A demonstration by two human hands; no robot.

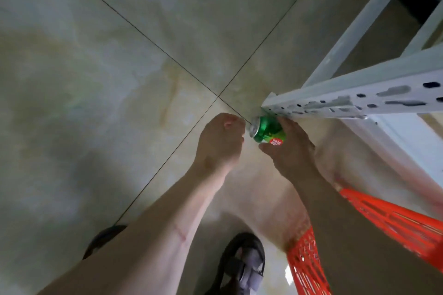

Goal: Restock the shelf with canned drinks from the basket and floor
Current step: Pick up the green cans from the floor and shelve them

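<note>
A floor pickup is in hand: the right hand [291, 151] holds a green can [268, 130] low over the tiled floor [107, 55], just beside the foot of the shelf [347, 100] upright. Its fingers [291, 128] wrap over the can's far side and the thumb closes on the near side, so the can is gripped on its side, its silver end turned toward the left hand [219, 141]. The left hand is curled into a loose fist right next to that end; whether it touches the can or holds anything I cannot tell.

The next move, as I judge it, calls for lifting the can clear of the upright, turning it upright and setting it on a shelf level, which lies out of view here.

The can is bright green with a red label patch near its base, apparently undented. An orange basket [395, 220] sits at lower right beneath the right forearm; its contents are hidden.
</note>
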